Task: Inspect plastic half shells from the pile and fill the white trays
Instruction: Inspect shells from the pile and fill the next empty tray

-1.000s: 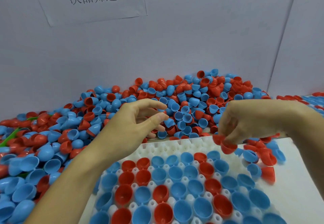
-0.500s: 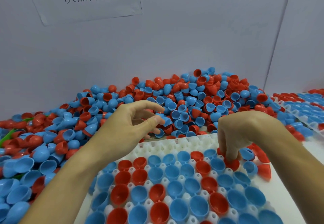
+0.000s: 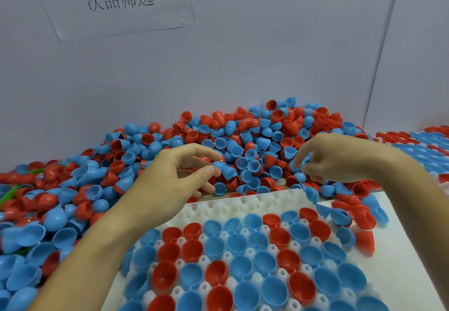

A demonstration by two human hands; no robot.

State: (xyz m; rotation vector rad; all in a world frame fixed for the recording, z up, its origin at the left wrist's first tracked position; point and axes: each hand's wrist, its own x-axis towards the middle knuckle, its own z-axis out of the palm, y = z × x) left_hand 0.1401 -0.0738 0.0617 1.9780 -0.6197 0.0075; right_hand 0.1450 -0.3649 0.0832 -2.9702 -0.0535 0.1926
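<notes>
A big pile of red and blue plastic half shells [image 3: 245, 133] lies against the back wall. In front of it is the white tray [image 3: 245, 205], most of its cups holding red or blue shells open side up; its far row is bare. My left hand [image 3: 175, 174] hovers over the pile's near edge and pinches a blue half shell [image 3: 219, 165] between thumb and index finger. My right hand [image 3: 340, 160] is over the pile beyond the tray's far right corner, its blurred fingers curled down onto blue shells. Whether it grips one I cannot tell.
Loose shells [image 3: 359, 223] lie on the white board [image 3: 408, 257] to the right of the tray. A second filled tray [image 3: 430, 140] shows at the far right edge. A paper sign [image 3: 119, 2] hangs on the grey wall. Something green [image 3: 7, 196] pokes out of the pile at left.
My right hand set a red shell into the tray's far right cups, then lifted back to the pile. My left hand stayed in place with its pinch.
</notes>
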